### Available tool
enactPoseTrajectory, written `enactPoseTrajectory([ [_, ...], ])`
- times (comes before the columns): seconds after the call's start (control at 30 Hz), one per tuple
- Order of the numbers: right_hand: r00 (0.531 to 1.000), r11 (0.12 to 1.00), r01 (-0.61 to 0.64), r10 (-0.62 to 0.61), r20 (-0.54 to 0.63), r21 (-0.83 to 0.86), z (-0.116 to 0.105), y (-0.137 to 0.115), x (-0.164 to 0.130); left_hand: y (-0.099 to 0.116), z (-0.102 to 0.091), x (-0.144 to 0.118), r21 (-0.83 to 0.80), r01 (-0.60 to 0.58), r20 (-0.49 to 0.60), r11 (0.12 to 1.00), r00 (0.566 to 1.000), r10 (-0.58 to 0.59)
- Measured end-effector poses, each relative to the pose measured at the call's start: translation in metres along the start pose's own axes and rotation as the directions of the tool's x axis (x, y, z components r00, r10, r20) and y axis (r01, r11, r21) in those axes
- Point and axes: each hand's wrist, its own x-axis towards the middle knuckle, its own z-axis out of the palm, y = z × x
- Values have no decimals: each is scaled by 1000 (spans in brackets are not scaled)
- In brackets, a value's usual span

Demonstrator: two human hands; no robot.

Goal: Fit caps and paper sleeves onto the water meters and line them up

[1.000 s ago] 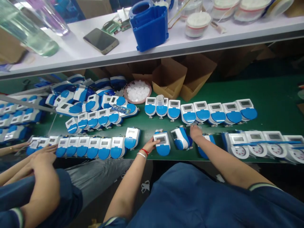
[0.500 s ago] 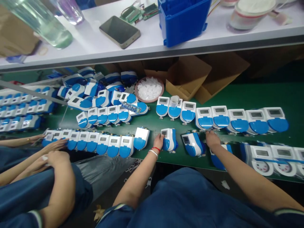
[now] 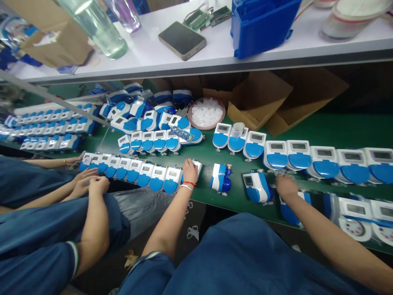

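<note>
My left hand (image 3: 189, 172), with a red cord and a pale bangle at the wrist, is closed over a blue-and-white water meter (image 3: 199, 167) at the right end of the front row. Right of it, a water meter (image 3: 218, 178) lies on its side, brass fitting showing. A tilted water meter (image 3: 257, 187) lies between that one and my right hand (image 3: 286, 186). The right hand is slightly blurred, its fingers curled near the lower edge of the back row; what they hold is hidden. Beneath that forearm is another water meter (image 3: 291, 209), partly covered.
A co-worker's hands (image 3: 89, 180) are at the left end of the front row. Behind stand a bowl of small white pieces (image 3: 206, 114) and open cardboard boxes (image 3: 258, 98). A white shelf (image 3: 147, 57) overhangs the green bench (image 3: 190, 153), bearing a phone (image 3: 182, 40) and a blue bin (image 3: 260, 28).
My left hand has moved left from the single meter to the end of the front row. That single meter now lies on its side. My right hand stays near the back row. The view has shifted left.
</note>
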Motion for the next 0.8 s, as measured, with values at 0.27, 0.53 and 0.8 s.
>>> enactPoseTrajectory([
  [0.27,966,961,15,57,-252,276,-61,-12,-53,10,21,25,1,392,224,920,897,-382],
  [0.53,996,643,46,27,-83,765,-94,-26,-96,7,8,0,-184,388,267,903,904,-334],
  [0.8,924,416,281,-361,-126,865,-108,-100,-113,-14,-12,-124,-536,126,134,835,989,-63],
])
